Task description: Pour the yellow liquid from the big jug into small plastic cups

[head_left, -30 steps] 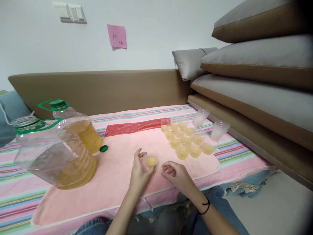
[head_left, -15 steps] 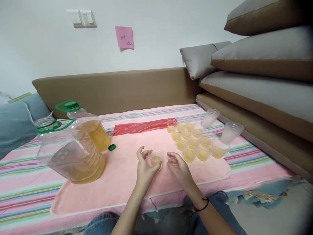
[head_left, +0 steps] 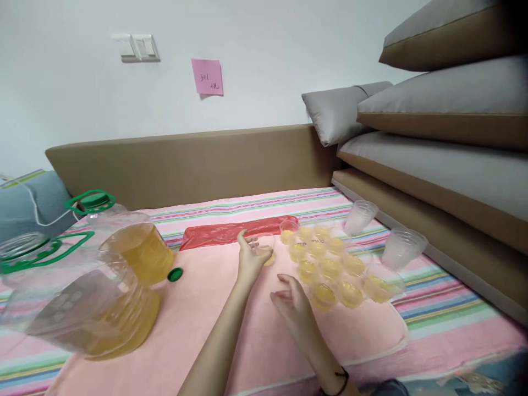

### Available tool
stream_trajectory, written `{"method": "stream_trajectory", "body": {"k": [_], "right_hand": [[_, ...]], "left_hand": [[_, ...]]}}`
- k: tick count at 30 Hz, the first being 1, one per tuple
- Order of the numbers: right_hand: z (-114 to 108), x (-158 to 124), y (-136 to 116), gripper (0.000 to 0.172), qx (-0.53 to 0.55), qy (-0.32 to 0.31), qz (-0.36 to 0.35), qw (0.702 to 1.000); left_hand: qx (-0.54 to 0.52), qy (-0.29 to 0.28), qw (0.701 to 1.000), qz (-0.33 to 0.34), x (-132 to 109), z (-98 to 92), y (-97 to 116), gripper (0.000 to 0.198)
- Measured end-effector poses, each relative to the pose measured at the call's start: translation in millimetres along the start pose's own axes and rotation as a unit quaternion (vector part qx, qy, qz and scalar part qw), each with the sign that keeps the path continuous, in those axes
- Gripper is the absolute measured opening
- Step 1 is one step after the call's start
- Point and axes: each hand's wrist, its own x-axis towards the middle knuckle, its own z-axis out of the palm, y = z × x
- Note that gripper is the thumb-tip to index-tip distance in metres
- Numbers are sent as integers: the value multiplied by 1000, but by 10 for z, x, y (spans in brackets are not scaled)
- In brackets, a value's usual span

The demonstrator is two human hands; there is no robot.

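Observation:
My left hand point(head_left: 251, 258) is wrapped round a small clear plastic cup point(head_left: 267, 240) with a little yellow liquid in it. The fingers hide part of this cup. My right hand point(head_left: 293, 306) is nearer to me, its fingers curved and apart from the thumb, with nothing in it. Just right of both hands stands a cluster of similar cups point(head_left: 330, 268), several in rows, each with yellow liquid at the bottom. All of this is over a pink cloth point(head_left: 198, 313).
Two large jugs of yellow liquid, a near one point(head_left: 124, 324) and a far one point(head_left: 140, 253), stand at left beside a green cap point(head_left: 175, 274). A red plastic bag point(head_left: 223, 232) lies behind. Two stacks of cups point(head_left: 361, 217), point(head_left: 404, 249) stand right, by piled cushions point(head_left: 437, 159).
My left hand has moved the cup forward, away from me toward the red bag. My right hand has stayed back, no longer beside the cup. The camera view has shifted nearer the cloth.

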Motion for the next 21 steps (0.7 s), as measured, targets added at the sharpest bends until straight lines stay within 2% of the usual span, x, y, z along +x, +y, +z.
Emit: {"method": "stream_trajectory", "body": {"k": [4,8,14,21], "right_hand": [[-8,-55,-9,47,0,-34,20,999],[26,-80,40,44,-1,-33,31,999],[43,-69,198,42,-11,-36,18,999],[28,-39,268,44,-8,-39,10,999]], "left_hand": [[-5,24,999,24,303,191,-182,82],[-12,21,999,33,463,323,-308,81],[-5,6,999,36,518,425,-386,83],[-4,3,999,33,517,429,-429,82]]}}
